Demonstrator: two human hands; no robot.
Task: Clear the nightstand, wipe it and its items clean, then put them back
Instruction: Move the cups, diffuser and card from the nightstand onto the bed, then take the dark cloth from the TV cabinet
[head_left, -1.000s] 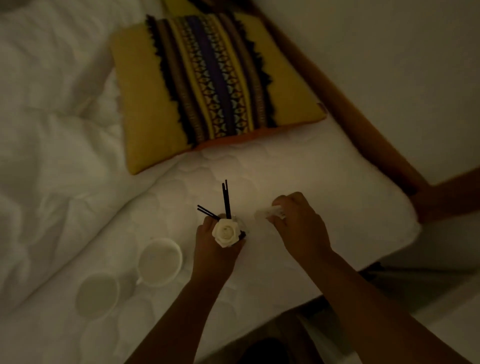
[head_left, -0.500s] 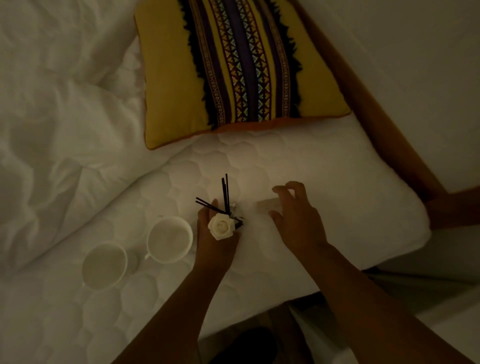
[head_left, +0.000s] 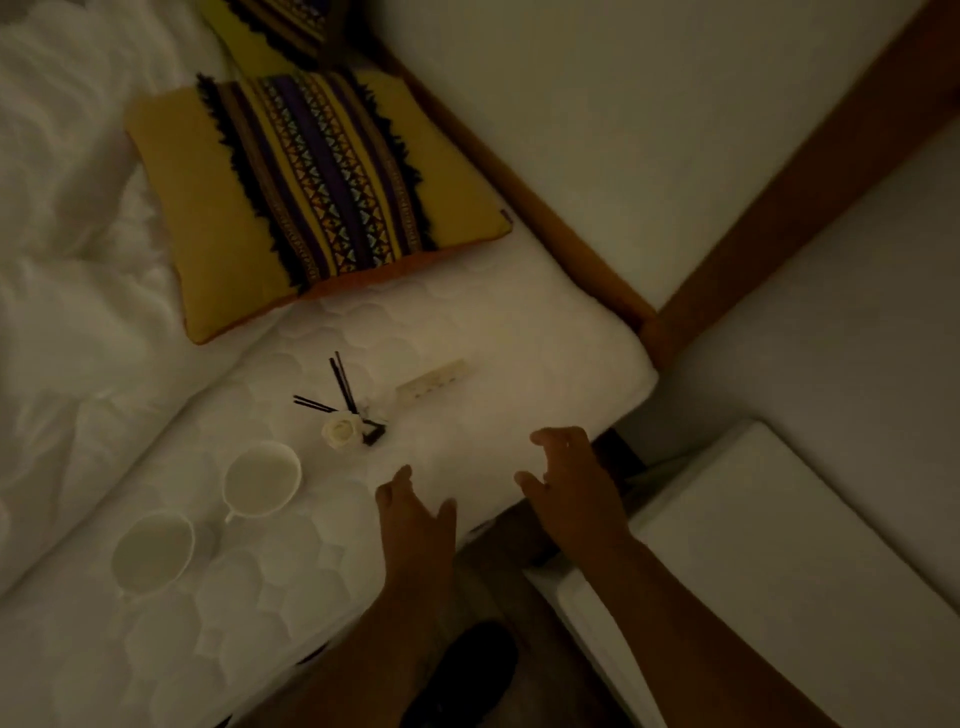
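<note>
So both hands are empty here. The left hand (head_left: 415, 519) hangs over the near edge of the bed (head_left: 545, 374) with its fingers loose and relaxed, gripping nothing. The right hand (head_left: 571, 493) is just beside it, right at the mattress corner, fingers spread and a bit bent, also holding nothing. Neither one touches any of the items.

The reed diffuser (head_left: 345, 415), the one with the dark sticks and a little white rose on it, sits on the quilted mattress just ahead of the left hand and slightly to that hand's left. It's apart from the fingertips. A slim white remote-looking thing (head_left: 431, 382) lies flat a bit further out, ahead of the gap between the two hands; it's too dim to say exactly what it is.

Off to the left of the left hand are two white cups (head_left: 262, 480) (head_left: 153, 551) standing upright on the bed, near each other, with the nearer one closer to the diffuser. Well beyond everything is a yellow pillow (head_left: 311, 197) with a striped patterned band.

The white nightstand (head_left: 779, 545) is to the right of the right hand, down beside the bed.
</note>
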